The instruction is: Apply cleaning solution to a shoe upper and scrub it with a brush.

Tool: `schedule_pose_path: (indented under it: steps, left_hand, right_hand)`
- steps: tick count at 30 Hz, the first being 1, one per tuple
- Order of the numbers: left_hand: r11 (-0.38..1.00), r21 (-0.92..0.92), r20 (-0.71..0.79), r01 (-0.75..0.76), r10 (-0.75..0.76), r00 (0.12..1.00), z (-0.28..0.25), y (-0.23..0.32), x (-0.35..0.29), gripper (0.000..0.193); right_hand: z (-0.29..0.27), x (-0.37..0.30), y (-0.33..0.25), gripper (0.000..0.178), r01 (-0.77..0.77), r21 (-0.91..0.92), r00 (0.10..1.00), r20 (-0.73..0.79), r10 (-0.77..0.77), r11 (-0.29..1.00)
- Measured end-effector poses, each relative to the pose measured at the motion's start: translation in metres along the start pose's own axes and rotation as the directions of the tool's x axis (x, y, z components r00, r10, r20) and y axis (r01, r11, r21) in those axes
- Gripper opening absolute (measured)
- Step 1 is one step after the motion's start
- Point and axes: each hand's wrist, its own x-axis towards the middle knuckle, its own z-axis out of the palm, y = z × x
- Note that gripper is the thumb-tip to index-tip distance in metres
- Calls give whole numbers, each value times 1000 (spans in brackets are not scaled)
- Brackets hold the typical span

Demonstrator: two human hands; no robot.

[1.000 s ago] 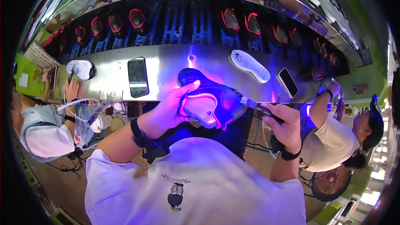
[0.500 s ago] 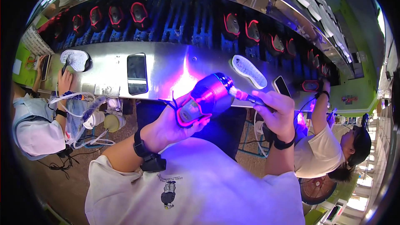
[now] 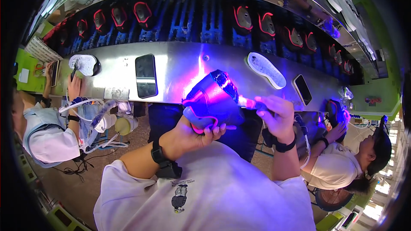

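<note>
My left hand (image 3: 182, 139) grips a dark shoe upper (image 3: 212, 109) with red edging from below and from its left, over the near edge of the metal bench. Purple light falls across the shoe, and its edge with pale marks points up and right. In my right hand (image 3: 279, 117) is a brush (image 3: 250, 102), pinched between thumb and fingers. The brush tip is at the right edge of the shoe; whether it touches, I cannot tell. Beyond my right hand a white shoe sole (image 3: 266, 70) lies on the bench.
A dark phone (image 3: 146, 75) and another phone (image 3: 302, 90) lie on the bench (image 3: 115, 66). Behind it a dark conveyor (image 3: 184, 21) carries several red-edged shoes. White soles line a shelf (image 3: 329, 4) at upper right. Co-workers sit at left (image 3: 51, 134) and right (image 3: 338, 162).
My left hand has tilted the shoe, and the brush has shifted down along its edge. The co-worker at right has drawn a shoe from the conveyor toward their body.
</note>
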Motion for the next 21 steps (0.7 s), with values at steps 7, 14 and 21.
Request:
schedule_pose_path:
  steps: [7, 14, 21]
  left_hand:
    - [129, 950, 114, -284, 704, 701, 75, -32, 16, 61]
    - [-343, 916, 385, -209, 604, 697, 131, -37, 28, 63]
    - [-388, 901, 410, -196, 610, 678, 121, -54, 25, 73]
  right_hand:
    - [11, -35, 45, 33, -190, 132, 969, -133, 208, 973]
    - [-16, -20, 0, 34, -328, 120, 913, -214, 347, 937]
    - [-11, -29, -15, 33, -123, 131, 964, -219, 150, 984]
